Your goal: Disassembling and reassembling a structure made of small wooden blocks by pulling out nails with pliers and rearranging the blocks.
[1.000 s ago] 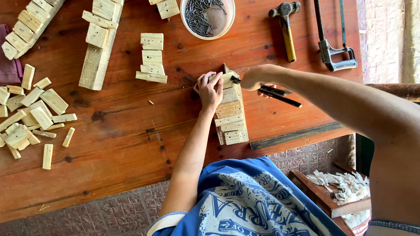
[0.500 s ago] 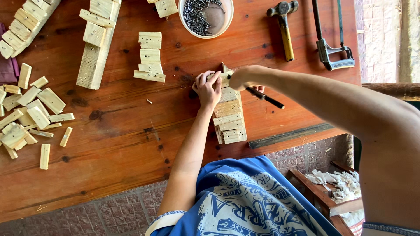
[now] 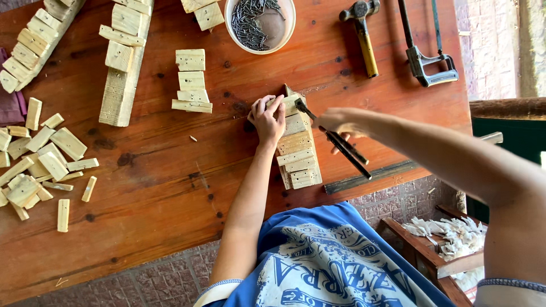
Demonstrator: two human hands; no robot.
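The grip of the left hand point(image 3: 267, 118) is closed over the top block of a strip of small pale wooden blocks point(image 3: 297, 150), fingers curled over its far end to pin it to the desk point(image 3: 159, 187); the grip of the right hand point(image 3: 340, 122) is wrapped around the dark handle of a slim hammer point(image 3: 335, 139), whose head sits just over that same top block. The strip lies near the desk's near edge, toward its right end, running from the held block down to the edge. About five blocks below the held one already lie in a neat overlapping row, so that length looks fixed, while the top block is the one in hand; whether a nail stands under the hammer head is too small to tell. Plenty remains: a loose heap of cut blocks point(image 3: 40, 165) at the left edge, a short stack of blocks point(image 3: 191, 82) mid-desk, and two longer block-covered strips point(image 3: 122, 62) toward the far left corner. The blocks are rough-sawn, light, squarish softwood with visible grain; the desk is worn reddish board, stained and pitted. At the far edge stand a round white bowl of dark nails point(image 3: 260, 23), a yellow-handled hammer point(image 3: 364, 37) and a metal-framed saw point(image 3: 424, 51).
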